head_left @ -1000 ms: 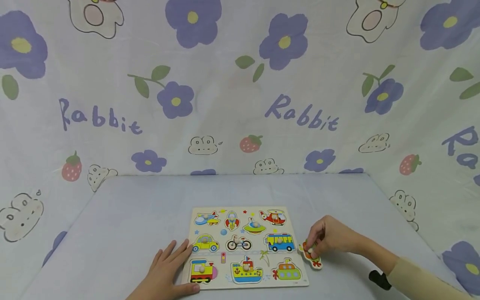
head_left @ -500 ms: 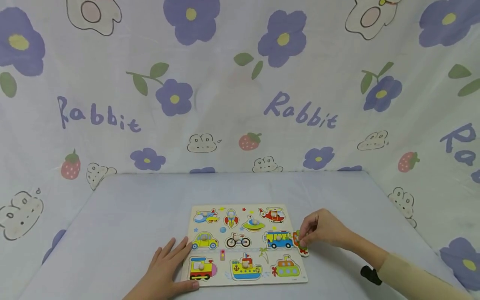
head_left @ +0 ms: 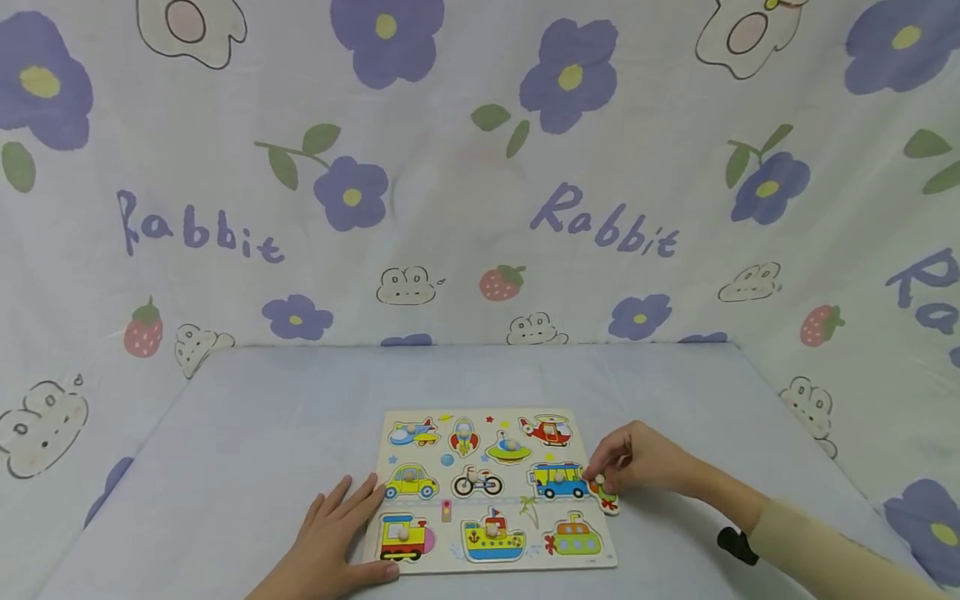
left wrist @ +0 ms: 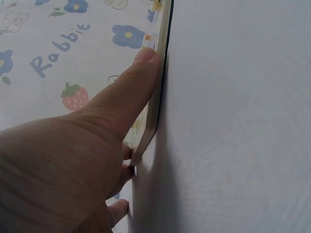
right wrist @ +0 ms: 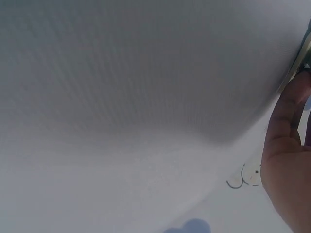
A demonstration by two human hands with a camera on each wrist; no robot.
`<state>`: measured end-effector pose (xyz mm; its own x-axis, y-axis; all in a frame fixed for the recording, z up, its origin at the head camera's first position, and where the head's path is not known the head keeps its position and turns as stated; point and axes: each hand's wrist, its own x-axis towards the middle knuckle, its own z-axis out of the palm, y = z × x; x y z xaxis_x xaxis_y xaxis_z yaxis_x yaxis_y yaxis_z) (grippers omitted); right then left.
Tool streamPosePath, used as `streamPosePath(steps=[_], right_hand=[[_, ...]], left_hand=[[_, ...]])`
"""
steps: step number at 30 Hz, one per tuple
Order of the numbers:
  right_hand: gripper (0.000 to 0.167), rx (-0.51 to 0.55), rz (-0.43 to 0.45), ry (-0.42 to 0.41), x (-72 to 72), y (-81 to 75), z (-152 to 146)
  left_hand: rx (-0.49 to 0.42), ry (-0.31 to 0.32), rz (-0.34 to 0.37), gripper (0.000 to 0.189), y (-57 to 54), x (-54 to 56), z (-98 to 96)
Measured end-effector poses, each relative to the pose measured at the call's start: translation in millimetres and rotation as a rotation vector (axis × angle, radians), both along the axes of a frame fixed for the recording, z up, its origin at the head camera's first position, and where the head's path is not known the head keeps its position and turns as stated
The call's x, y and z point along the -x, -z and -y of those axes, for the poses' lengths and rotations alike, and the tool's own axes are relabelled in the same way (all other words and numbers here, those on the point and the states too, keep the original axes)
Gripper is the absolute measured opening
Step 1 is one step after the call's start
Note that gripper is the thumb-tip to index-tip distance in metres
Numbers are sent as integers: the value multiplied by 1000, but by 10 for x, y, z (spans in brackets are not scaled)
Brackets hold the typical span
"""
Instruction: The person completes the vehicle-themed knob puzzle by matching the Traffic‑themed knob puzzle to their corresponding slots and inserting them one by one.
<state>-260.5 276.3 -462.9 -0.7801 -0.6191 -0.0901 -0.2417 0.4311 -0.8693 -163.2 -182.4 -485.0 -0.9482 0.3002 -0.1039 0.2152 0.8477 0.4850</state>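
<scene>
A wooden knob puzzle board (head_left: 558,510) lies flat, with vehicle pieces in its recesses. At its lower right the submarine picture (head_left: 573,537) shows no knob. My right hand (head_left: 651,462) pinches a submarine puzzle piece (head_left: 607,503) by its small knob, tilted and overlapping the board's right edge beside the bus piece (head_left: 558,480). My left hand (head_left: 326,533) rests spread at the board's left edge, thumb on the near corner. In the left wrist view that thumb (left wrist: 131,82) lies along the board's edge (left wrist: 155,104). The right wrist view catches only the piece's edge (right wrist: 295,68).
A pale cloth covers the table (head_left: 262,417). Behind and on both sides hangs a white curtain (head_left: 450,175) with purple flowers and "Rabbit" lettering. A black object (head_left: 737,546) sits under the right forearm, by the cream sleeve (head_left: 810,554).
My right hand has carried the submarine piece left and slightly away from me, from beside the board to over its right edge. My left hand has stayed in place.
</scene>
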Motion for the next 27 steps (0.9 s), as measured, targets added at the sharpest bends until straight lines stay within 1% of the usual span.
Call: streamPosePath(steps=[5,9,15,19,27], right_hand=[[18,18,17,20,6,4,9],[18,18,28,47,-3,12,7],[19,39,27,36,-31,10,52],[21,32,22,55,-74,-24,110],[22,-9,-18,130,-216,-128,300]], left_hand=[[-2,-10,25,110,2,5,-4],[-5,-2,24,109,8,0,0],[-21,1,29,109,25,-16,4],[-22,2,31,109,25,-16,7],[-21,13,-1,109,-8,-9,22]])
